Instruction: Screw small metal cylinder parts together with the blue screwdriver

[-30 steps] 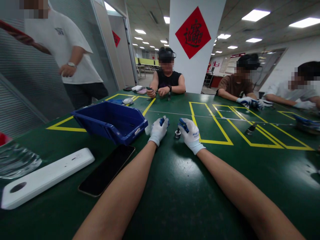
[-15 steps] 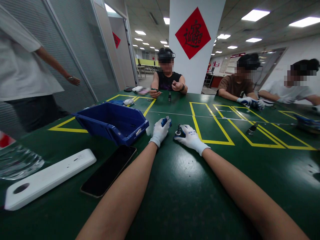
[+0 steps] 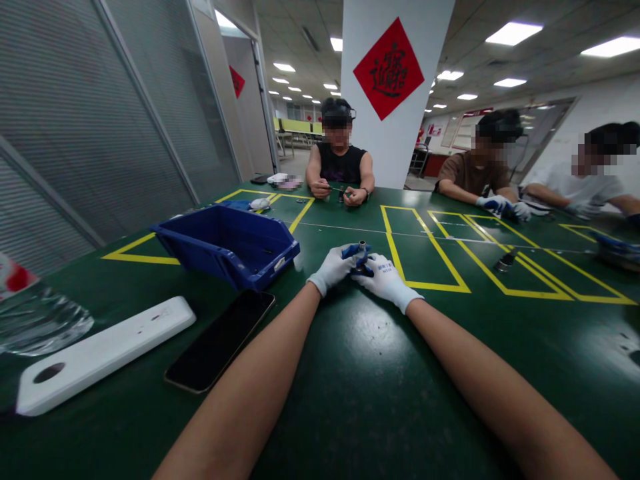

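Note:
My left hand, in a white glove with blue fingers, is closed around a small silvery metal sleeve. My right hand, gloved alike, grips a dark metal part close to the tabletop. The sleeve stands upright directly over the dark part, and the fingertips of both hands meet there. Whether the two pieces are joined is hidden by the gloves. Left of my hands lies an open blue plastic bin with small dark bits inside.
A black phone, a white elongated device and a clear bottle lie at left. Yellow tape marks the green table. Another dark metal part stands at right. Several people sit across the table.
My left hand has moved right, bringing the metal sleeve over the dark part in my right hand. A person walking at left has gone from view. The person opposite has brought both hands lower.

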The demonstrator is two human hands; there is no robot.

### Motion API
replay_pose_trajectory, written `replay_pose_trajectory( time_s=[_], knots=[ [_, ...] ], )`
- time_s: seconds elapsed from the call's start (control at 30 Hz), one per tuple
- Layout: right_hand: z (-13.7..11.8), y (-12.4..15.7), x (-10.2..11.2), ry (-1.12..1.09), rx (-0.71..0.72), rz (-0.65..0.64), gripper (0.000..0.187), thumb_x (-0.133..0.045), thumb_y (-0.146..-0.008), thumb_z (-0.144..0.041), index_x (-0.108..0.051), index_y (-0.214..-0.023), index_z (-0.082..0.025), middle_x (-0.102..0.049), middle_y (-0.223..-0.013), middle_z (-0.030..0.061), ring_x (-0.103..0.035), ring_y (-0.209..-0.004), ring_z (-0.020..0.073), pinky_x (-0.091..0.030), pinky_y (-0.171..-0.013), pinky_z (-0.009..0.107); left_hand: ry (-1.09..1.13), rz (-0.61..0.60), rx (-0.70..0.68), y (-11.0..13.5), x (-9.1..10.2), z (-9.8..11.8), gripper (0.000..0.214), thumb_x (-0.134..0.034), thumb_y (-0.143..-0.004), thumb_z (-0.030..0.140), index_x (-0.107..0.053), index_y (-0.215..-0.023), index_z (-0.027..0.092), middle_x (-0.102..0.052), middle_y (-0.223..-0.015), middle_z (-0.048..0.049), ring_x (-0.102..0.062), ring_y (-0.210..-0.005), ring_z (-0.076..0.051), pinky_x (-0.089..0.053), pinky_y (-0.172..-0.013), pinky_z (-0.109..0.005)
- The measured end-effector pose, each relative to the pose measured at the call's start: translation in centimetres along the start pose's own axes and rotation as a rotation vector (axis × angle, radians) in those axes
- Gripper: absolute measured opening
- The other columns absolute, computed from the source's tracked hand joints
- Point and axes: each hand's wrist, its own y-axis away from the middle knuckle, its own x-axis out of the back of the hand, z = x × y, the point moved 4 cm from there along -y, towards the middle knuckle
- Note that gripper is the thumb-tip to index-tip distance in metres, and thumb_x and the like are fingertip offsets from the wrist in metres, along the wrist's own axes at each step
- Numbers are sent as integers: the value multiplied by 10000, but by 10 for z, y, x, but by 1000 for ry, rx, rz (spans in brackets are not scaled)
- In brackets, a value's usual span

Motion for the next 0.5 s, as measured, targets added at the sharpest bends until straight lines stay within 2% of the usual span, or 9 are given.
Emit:
replay_pose_trajectory(
  time_s=[0.13,0.23,0.4,0.5],
  knots=[
    [5,-2,-1,26,-89,9,534,-521,-798,-630,-594,-1124,-214,-538,-1168,97,-501,-1059,241,-400,-906,355,-372,52,-41,0,4,-1,472,-632,-782,483,-637,-1109,143,-685,-1061,-100,-637,-971,-240,-491,-885,-360],
    [9,-3,-1,24,-182,10,551,-559,-756,-643,-593,-1072,-193,-546,-1123,109,-527,-994,237,-424,-859,343,-623,93,-2,0,7,-3,417,-619,-789,468,-650,-1089,180,-684,-1061,-79,-626,-995,-239,-473,-918,-359],
    [10,-4,0,-10,-199,30,513,-578,-739,-646,-608,-995,-202,-555,-1077,95,-538,-940,219,-436,-815,324,-767,169,73,-3,13,-6,475,-695,-714,447,-641,-1106,183,-667,-1092,-79,-612,-1028,-249,-475,-923,-360],
    [12,-4,0,-54,-186,50,489,-590,-740,-633,-623,-971,-204,-556,-1063,85,-538,-925,204,-435,-808,312,-764,103,62,-5,12,-5,447,-687,-726,419,-648,-1104,185,-676,-1087,-73,-620,-1018,-242,-479,-927,-358]
  ],
)
